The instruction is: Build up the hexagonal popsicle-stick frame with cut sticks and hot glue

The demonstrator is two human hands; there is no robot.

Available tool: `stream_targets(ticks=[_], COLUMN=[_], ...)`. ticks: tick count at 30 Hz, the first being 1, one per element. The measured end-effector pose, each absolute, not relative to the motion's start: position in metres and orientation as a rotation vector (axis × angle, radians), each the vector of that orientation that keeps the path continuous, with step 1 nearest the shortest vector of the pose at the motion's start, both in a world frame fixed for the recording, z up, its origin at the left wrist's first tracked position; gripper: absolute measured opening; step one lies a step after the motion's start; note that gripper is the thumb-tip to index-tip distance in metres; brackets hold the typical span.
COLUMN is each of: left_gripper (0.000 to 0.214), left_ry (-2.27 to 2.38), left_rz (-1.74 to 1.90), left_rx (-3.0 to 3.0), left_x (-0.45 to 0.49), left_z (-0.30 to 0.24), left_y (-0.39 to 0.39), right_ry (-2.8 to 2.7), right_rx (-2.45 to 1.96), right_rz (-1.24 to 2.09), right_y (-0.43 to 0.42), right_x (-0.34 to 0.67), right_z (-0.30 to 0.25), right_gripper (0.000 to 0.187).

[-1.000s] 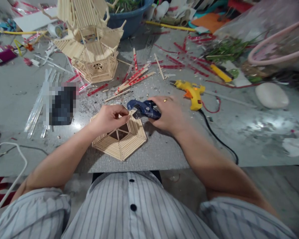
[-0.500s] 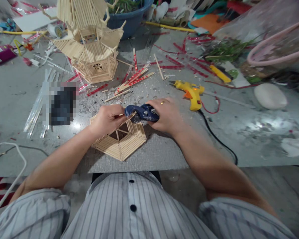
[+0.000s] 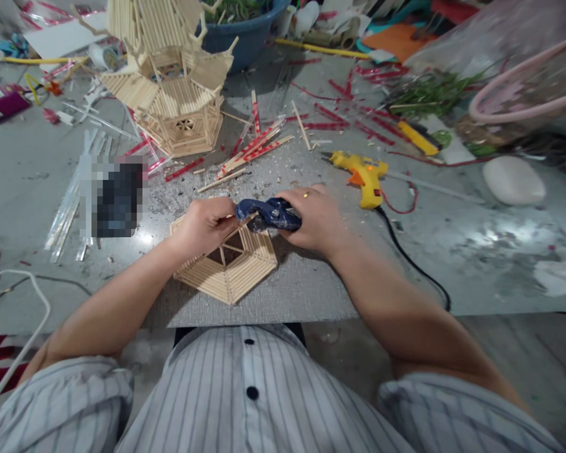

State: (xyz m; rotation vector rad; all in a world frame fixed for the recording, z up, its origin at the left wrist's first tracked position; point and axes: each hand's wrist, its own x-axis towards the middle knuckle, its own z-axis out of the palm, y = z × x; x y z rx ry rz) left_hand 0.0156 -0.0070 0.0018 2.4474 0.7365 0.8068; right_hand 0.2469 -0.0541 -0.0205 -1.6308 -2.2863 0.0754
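A flat hexagonal frame of thin wooden sticks [image 3: 226, 270] lies on the grey mat [image 3: 287, 296] in front of me. My left hand [image 3: 207, 223] is closed in a pinch on a thin wooden stick just above the frame's far edge. My right hand [image 3: 318, 217] is wrapped round a dark blue cutter [image 3: 266, 214], whose jaws meet the stick beside my left fingertips.
A tall stick-built tower [image 3: 170, 75] stands at the back left. Loose sticks and red strips [image 3: 255, 148] lie behind the frame. A yellow glue gun [image 3: 363, 176] with a black cord rests right of my hand. A white stone [image 3: 514, 179] and a blue bowl [image 3: 245, 31] sit farther off.
My right hand brought the cutter a little left, closer onto the stick held by my left hand. Since half a second ago almost nothing has shifted.
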Motion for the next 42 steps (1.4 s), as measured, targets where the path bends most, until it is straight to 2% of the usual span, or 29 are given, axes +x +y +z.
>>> stream_targets(ticks=[13,35,42], left_gripper=[0.02,0.024,0.02], left_ry=[0.75,0.634,0.624], left_rz=[0.736,0.911,0.821], left_rx=[2.419,2.438,2.419], left_x=[0.0159,0.0183,0.0178], left_z=[0.0019,-0.0009,-0.0038], left_y=[-0.0074,-0.0057,-0.0039], right_ry=[-2.301,-2.33,-2.35], right_rx=[-1.629,-1.608,-1.64], right_rz=[0.05,0.034,0.006], right_y=[-0.0538,-0.0538,-0.0538], right_x=[0.2475,0.2485,0.2484], right_z=[-0.0226,-0.0217,-0.0233], right_gripper=[0.039,0.04,0.04])
